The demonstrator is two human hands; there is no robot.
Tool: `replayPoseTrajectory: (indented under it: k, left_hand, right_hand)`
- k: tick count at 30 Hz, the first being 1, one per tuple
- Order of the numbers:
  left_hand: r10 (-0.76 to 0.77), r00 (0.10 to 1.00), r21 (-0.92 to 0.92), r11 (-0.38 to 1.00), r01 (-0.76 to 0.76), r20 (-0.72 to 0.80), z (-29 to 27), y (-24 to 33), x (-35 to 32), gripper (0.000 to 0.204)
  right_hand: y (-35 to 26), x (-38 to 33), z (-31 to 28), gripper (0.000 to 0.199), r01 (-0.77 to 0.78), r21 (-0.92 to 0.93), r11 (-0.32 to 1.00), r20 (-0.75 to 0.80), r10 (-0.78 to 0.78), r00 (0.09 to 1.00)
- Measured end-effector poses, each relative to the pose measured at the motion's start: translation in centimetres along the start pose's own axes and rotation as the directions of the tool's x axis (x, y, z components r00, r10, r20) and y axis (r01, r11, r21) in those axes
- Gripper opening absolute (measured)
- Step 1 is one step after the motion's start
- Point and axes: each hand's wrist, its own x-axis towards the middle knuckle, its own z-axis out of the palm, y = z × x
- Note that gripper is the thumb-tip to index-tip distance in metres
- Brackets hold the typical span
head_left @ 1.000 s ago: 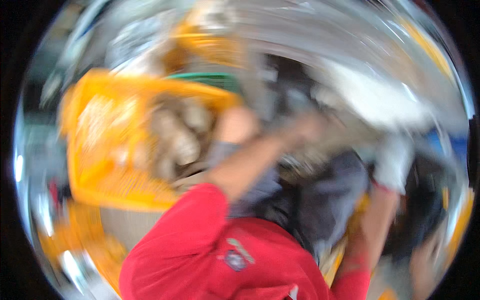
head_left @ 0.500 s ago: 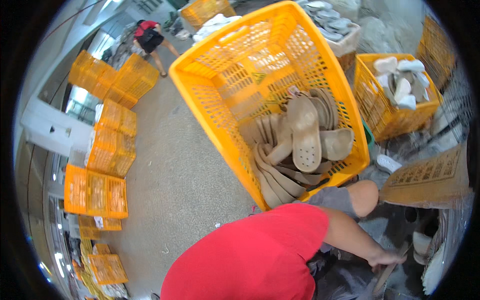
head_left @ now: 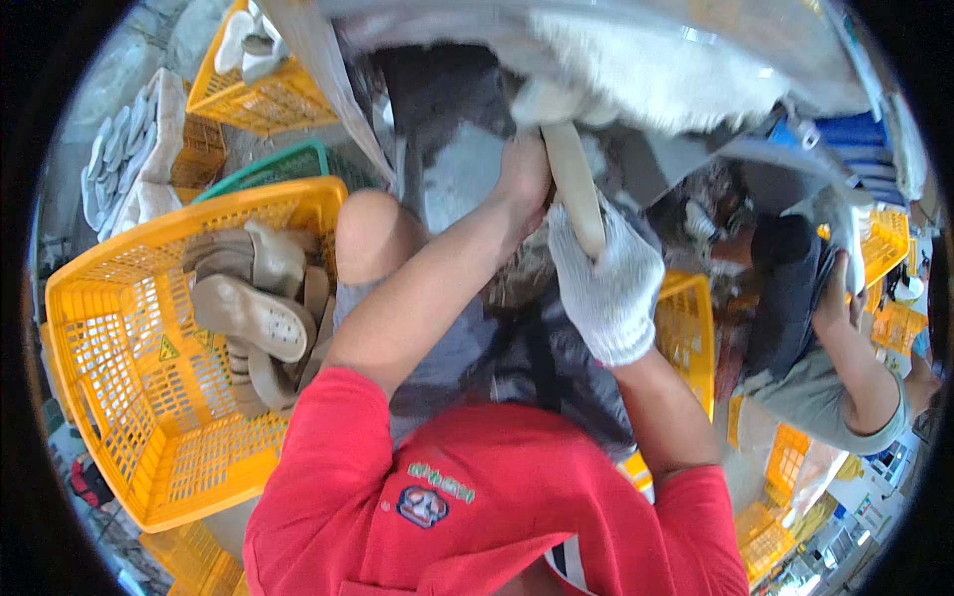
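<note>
One head-worn fisheye looks steeply down, close over the person's arms and lap

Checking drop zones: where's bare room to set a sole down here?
The near half of the yellow crate shows bare mesh floor, below the tan soles piled at its far end. Around the left hand and gloved right hand, both on one sole, it is crowded: knee, machine, second crate.

Shoe sole (head_left: 576, 189): 1 piece, pale beige, long and narrow with a rounded end. Held upright, slightly tilted, clasped between the bare left hand (head_left: 524, 174) and the white-gloved right hand (head_left: 606, 278). Its upper end touches a white fluffy wheel (head_left: 636, 70) overhead; lower part hidden in the glove.
</note>
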Motion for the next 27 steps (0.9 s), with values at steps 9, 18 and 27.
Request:
replayPoseTrajectory:
  k: [9, 18, 27]
  left_hand:
    - [-0.263, 0.965, -0.277, 0.927, 0.252, -0.003, -1.0, -1.2, 1.8, 0.064]
    - [-0.114, 0.977, -0.194, 0.978, 0.078, -0.179, -0.6, -2.3, 3.5, 0.063]
    - [0.121, 0.98, 0.019, 0.993, -0.119, -0.157, -0.1, -0.4, 3.1, 0.058]
  right_hand:
    - [1.3, 3.0, -0.5, 0.057, -0.227, 0.258, 0.939, 0.567, 0.042, 0.822]
    - [-1.9, 0.6, -2.6, 0.047, -0.411, 0.211, 0.887, 0.587, 0.221, 0.779]
    - [-0.8, 3.0, 1.2, 0.037, -0.028, 0.038, 0.999, 0.025, 0.027, 0.999]
